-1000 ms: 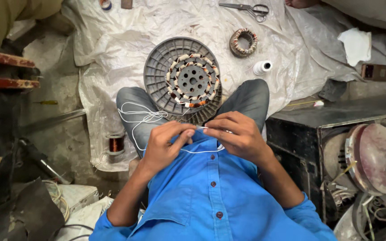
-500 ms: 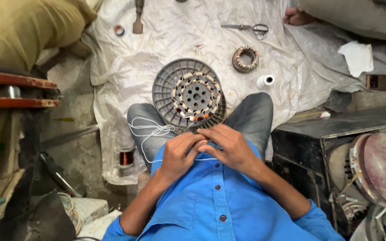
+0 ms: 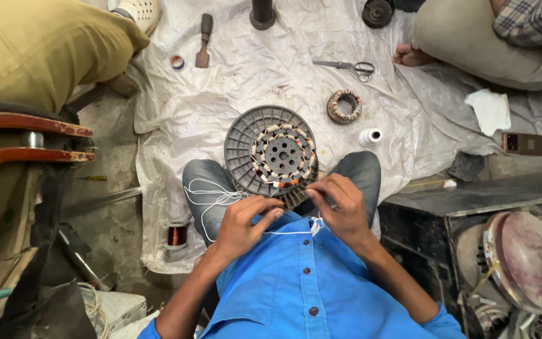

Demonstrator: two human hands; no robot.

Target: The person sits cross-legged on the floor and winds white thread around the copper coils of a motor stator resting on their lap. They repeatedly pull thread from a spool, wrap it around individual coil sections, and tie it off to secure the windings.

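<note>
A round grey motor stator with copper windings rests against my knees on a white plastic sheet. My left hand pinches a white string that loops over my left knee. My right hand grips the same string near its other end, just below the stator's edge. The string runs taut between both hands across my blue shirt.
On the sheet lie scissors, a small wound coil, a white thread spool, a chisel and a tape roll. A copper wire spool stands at left. Other people sit at the top corners. A black metal box is at right.
The view has tilted upward, showing more of the sheet and the people at the top. My hands stay together on the string, now slightly lower relative to the stator.
</note>
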